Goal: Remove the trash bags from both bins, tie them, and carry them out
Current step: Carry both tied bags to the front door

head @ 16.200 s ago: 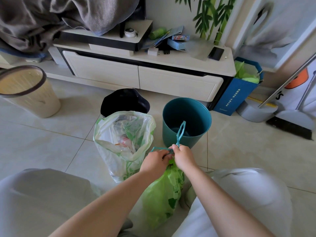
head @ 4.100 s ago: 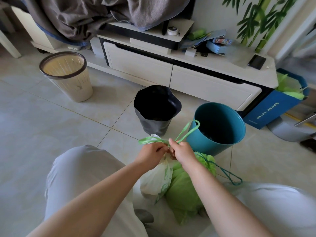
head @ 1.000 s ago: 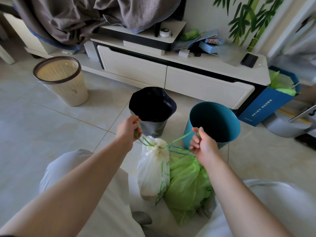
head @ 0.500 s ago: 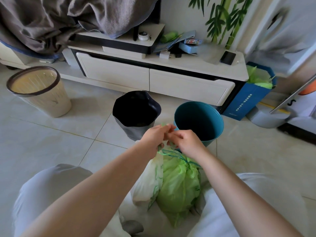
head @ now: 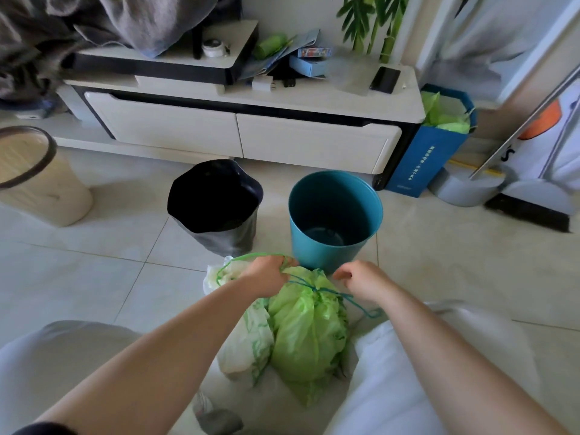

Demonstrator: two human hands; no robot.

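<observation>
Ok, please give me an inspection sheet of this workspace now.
Surface: tiled floor, pale.
Job's things: green bag tied shut; white bag beside it, touching; teal bin empty; black bin unlined.
Clutter: beige basket, blue paper bag, dustpan.
Grips: left hand holds green drawstring; right hand loosely curled, holds nothing.
Cables: nothing seen.
Surroundings: TV cabinet, phone on top.

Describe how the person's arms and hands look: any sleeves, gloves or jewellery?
Both forearms are bare, with no sleeves showing down to the wrists. The left hand and right hand wear no gloves; no rings, watch or bracelet can be seen. A dark edge at the bottom left corner may be a sleeve.
</observation>
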